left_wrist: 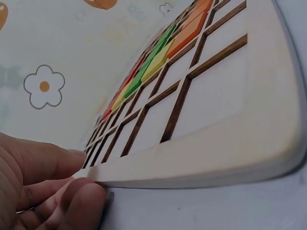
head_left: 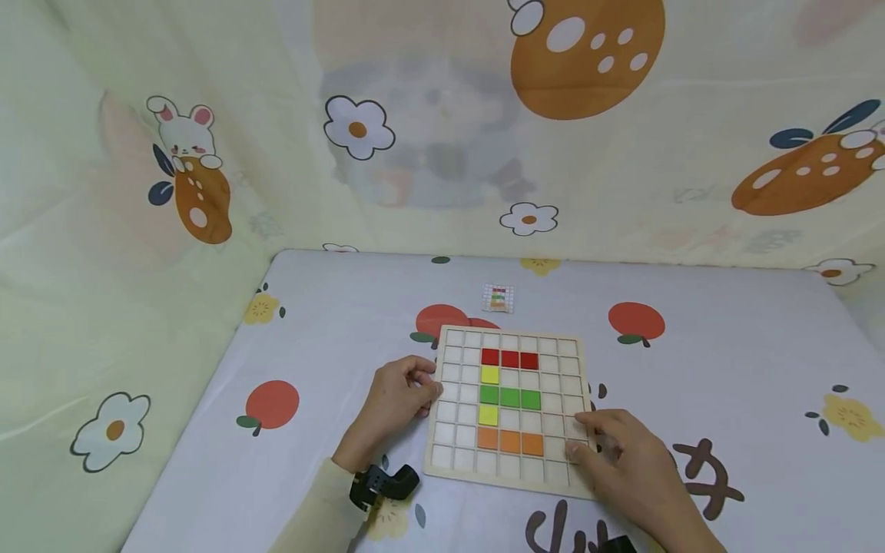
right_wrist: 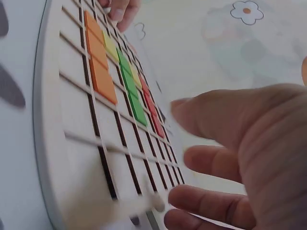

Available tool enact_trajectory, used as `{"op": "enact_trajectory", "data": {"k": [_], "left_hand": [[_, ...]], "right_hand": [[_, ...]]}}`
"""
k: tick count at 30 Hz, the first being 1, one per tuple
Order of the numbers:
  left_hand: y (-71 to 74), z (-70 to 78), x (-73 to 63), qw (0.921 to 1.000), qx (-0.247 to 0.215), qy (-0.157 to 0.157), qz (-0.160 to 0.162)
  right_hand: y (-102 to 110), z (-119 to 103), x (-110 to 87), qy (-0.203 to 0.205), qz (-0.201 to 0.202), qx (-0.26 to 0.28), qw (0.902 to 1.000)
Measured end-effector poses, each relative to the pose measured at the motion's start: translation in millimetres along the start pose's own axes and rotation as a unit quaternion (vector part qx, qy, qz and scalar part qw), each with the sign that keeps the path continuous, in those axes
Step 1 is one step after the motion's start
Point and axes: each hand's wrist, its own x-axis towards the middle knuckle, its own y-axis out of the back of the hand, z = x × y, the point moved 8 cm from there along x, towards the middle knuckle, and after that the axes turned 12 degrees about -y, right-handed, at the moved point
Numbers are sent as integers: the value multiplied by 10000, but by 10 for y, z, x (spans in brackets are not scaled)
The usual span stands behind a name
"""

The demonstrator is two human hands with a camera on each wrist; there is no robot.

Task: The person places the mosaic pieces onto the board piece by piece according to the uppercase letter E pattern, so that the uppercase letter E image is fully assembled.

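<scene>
A square wooden grid board [head_left: 508,480] lies on the table. Its coloured square tiles form an E: a red row [head_left: 509,359], a green row [head_left: 510,396], an orange row [head_left: 510,441], and single yellow tiles [head_left: 489,374] between them. At the board's left edge my left hand [head_left: 394,395] pinches the rim, with fingertips above and below it in the left wrist view. My right hand [head_left: 632,465] is at the right edge, its thumb and forefinger apart and overlapping the rim in the head view. Between its spread fingers [right_wrist: 211,199] nothing is held.
Behind the board lies a small card [head_left: 498,298] printed with a similar coloured pattern. The white tablecloth [head_left: 332,322] carries printed fruit and flowers. Patterned fabric walls [head_left: 429,177] rise behind the table and at its left.
</scene>
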Motion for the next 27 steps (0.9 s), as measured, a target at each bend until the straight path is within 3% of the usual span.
{"op": "enact_trajectory", "data": {"k": [4, 10, 15, 19, 23, 27], "left_hand": [[26, 63, 5, 9993, 292, -227, 51], [103, 174, 13, 9937, 898, -614, 278], [107, 248, 15, 9925, 1005, -691, 99], [107, 301, 10, 9872, 1292, -937, -82], [115, 313, 17, 9813, 1539, -1149, -111], [132, 307, 40, 9785, 1695, -1164, -143]], "right_hand": [[73, 66, 35, 91, 19, -43, 9999], [66, 155, 122, -51, -270, -262, 9993], [19, 195, 197, -83, -418, -557, 9975], [12, 193, 228, -33, -412, -690, 9968], [17, 175, 245, 7, -366, -771, 9963], [25, 159, 278, 129, -288, -937, 9951]]}}
